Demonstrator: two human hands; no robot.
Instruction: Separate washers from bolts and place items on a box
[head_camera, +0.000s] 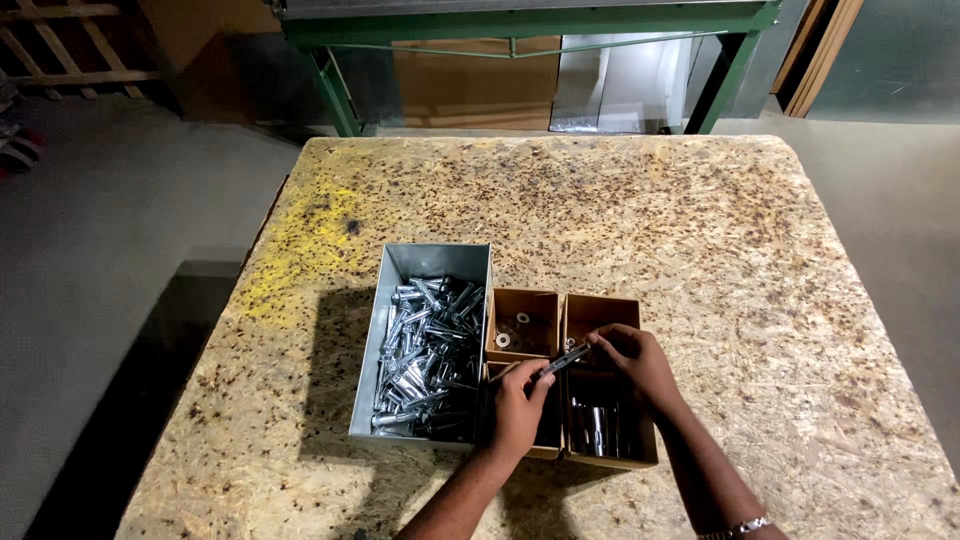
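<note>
Left hand: the left hand (517, 405) is curled over the near small cardboard box (548, 440), its fingers pinched on one end of a dark bolt (563, 359).
Right hand: the right hand (634, 365) hangs over the long cardboard box (640, 455), fingertips closed on the other end of the same bolt — the two hands are joined through it, almost touching.
Bolt: it lies slanted between the two hands, above the edge where the boxes meet; its head end cannot be told.
Left of the left hand: a grey metal bin (400, 270), its wall just beside the wrist, heaped with shiny bolts (428, 350).
Beyond the left hand: a small square cardboard box (500, 305) with a few washers (512, 334) on its floor.
Under the right hand: metal sleeves (597, 415) lying in the long box, close to the wrist.
Right wrist: a thin metal bracelet (745, 526).
Under everything: a chipboard table (700, 230) — a yellow paint patch (305, 240) is well away, beyond and left of the left hand.
Far beyond both hands: a green metal frame (520, 22) on the floor.
</note>
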